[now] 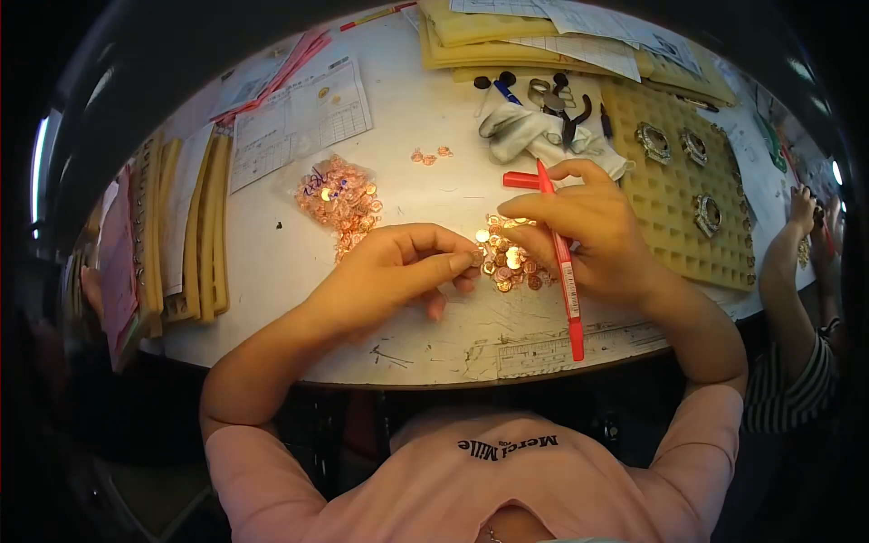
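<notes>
My left hand (389, 271) is pinched narrow, thumb and forefinger closed on one small copper piece at the edge of the loose pile of copper pieces (509, 258) that lies on the tabletop (272, 262) between my two hands. My right hand (588, 237) grips a red pen (561, 262), held along the palm with its tip pointing up and away from me, the fingers curled over the far side of the pile.

To the left of the pile, just beyond my left hand, lies a clear plastic bag (339, 197) full of the same copper pieces. A few stray pieces (430, 156) sit further back. A red pen cap (520, 180) lies just behind my right hand, and past it a crumpled white cloth (534, 136) with black-handled pliers (572, 119) on it.

On the right is a yellow foam tray (679, 208) with a grid of square pockets, three metal frames (654, 140) resting in it. Stacked yellow foam sheets (204, 226) stand along the left edge, and more lie at the far side under white printed forms (579, 41). Another white form with ruled tables (303, 118) lies at the back left, with pink papers (290, 63) beyond it. At the far right another person's hand (804, 210) works at the tabletop's edge, a striped sleeve (801, 385) below it.
</notes>
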Motion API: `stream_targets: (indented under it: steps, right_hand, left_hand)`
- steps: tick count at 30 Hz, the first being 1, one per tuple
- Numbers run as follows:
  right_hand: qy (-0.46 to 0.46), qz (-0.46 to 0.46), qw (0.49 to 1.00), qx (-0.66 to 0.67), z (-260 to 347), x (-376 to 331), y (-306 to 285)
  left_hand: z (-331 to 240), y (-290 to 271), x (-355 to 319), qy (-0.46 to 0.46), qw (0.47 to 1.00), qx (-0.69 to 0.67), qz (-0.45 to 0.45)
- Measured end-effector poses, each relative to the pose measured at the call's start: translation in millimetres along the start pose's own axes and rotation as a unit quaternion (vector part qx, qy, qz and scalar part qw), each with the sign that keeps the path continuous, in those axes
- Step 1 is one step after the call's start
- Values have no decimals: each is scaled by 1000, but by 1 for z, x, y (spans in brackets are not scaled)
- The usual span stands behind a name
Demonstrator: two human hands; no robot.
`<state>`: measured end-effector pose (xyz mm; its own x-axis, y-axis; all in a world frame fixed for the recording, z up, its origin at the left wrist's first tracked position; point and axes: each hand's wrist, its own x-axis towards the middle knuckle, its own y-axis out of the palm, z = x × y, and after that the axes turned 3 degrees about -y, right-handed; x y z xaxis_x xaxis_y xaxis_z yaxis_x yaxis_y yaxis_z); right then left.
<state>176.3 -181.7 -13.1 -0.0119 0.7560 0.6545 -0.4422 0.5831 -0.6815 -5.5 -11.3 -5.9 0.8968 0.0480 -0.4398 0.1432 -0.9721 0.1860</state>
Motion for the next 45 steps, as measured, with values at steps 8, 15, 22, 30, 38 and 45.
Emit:
stream_targets:
  steps: [8, 15, 22, 30, 38, 45]
  right_hand:
    - [-15, 70, 997, 26, 7, -4, 8]
    - [8, 53, 998, 31, 6, -6, 12]
    - [27, 38, 998, 46, 3, -6, 16]
    - [23, 32, 998, 49, 1, -7, 17]
    - [21, 39, 998, 48, 4, -6, 15]
    - [16, 50, 997, 51, 7, -5, 14]
  left_hand:
    - [-3, 1, 3, -45, 984, -158, 63]
    - [-1, 0, 3, -47, 980, -183, 62]
    - [2, 3, 4, -45, 985, -147, 74]
    - [0, 5, 5, -46, 989, -125, 63]
    - [1, 6, 4, -44, 991, -120, 50]
    - [1, 6, 4, -29, 992, -114, 37]
